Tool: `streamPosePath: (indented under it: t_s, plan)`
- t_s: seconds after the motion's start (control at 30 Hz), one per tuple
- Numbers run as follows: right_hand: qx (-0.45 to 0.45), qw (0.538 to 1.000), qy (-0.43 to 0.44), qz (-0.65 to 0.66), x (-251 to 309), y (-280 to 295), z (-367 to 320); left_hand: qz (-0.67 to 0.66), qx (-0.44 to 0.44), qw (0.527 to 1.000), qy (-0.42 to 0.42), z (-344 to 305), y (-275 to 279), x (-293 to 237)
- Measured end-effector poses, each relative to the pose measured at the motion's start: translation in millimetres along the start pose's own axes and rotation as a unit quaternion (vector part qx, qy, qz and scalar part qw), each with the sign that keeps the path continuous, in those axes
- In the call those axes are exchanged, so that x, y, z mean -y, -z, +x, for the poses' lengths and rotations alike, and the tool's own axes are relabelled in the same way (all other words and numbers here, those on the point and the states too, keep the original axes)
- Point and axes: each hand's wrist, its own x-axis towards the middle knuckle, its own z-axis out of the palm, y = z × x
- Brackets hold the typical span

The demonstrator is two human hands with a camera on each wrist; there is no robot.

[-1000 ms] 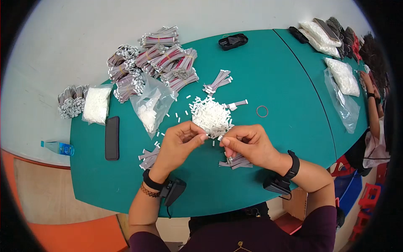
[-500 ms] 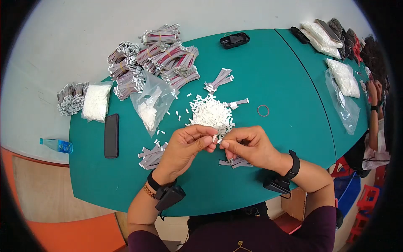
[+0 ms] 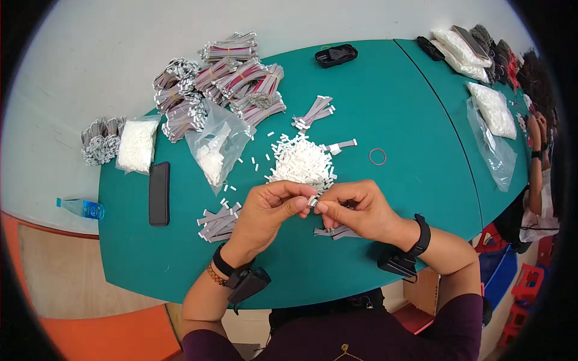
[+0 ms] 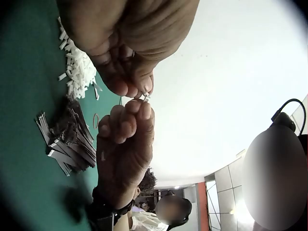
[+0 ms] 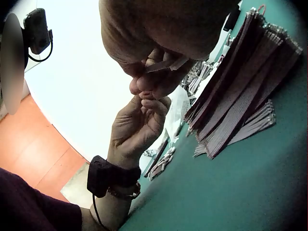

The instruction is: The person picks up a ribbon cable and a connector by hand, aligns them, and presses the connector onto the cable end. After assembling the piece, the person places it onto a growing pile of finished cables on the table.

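Between thumb and forefinger my left hand (image 3: 265, 210) pinches a small white connector housing (image 3: 312, 201). My right hand (image 3: 364, 207) pinches the white end of a flat ribbon cable (image 5: 160, 66), whose grey strip shows between its fingers in the right wrist view. Both sets of fingertips meet just in front of a heap of loose white housings (image 3: 300, 161), the two pieces end to end. How far one sits inside the other I cannot tell. Below the right hand lies a stack of grey ribbon cables (image 5: 240, 91); another spread of cables (image 3: 218, 224) lies left of the left hand.
Behind the heap lie a few cables (image 3: 314, 113) and a red rubber band (image 3: 377, 157). Farther left are an open plastic bag (image 3: 217, 150), bundled cables (image 3: 241, 78), a full bag (image 3: 138, 145), a phone (image 3: 159, 192) and a bottle (image 3: 81, 207). Another person's arms (image 3: 536, 138) are at far right.
My left hand has come from the heap's front edge rightward and slightly nearer me, bringing a white housing up to the piece in my right hand. The right hand has stayed nearly still.
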Motion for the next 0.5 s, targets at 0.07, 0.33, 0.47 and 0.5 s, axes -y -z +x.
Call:
streamPosePath:
  t_s: [0.07,0.33,0.47,0.5]
  plan:
    - [0.001,1.0,-0.001,-0.002,-0.3,-0.1,-0.1,-0.001,0.0,1.0,-0.001,-0.2,-0.1,0.2]
    - [-0.004,1.0,0.009,-0.009,0.8,-0.9,-0.1,-0.003,0.003,1.0,0.0,-0.6,-1.4,-0.5]
    - [-0.007,1.0,0.011,-0.017,1.7,-1.2,-0.7,-0.007,0.001,1.0,0.002,-0.8,-2.2,-1.0]
    - [-0.007,1.0,0.012,-0.016,2.1,-1.4,-0.7,-0.008,0.001,1.0,0.002,-0.9,-2.3,-0.9]
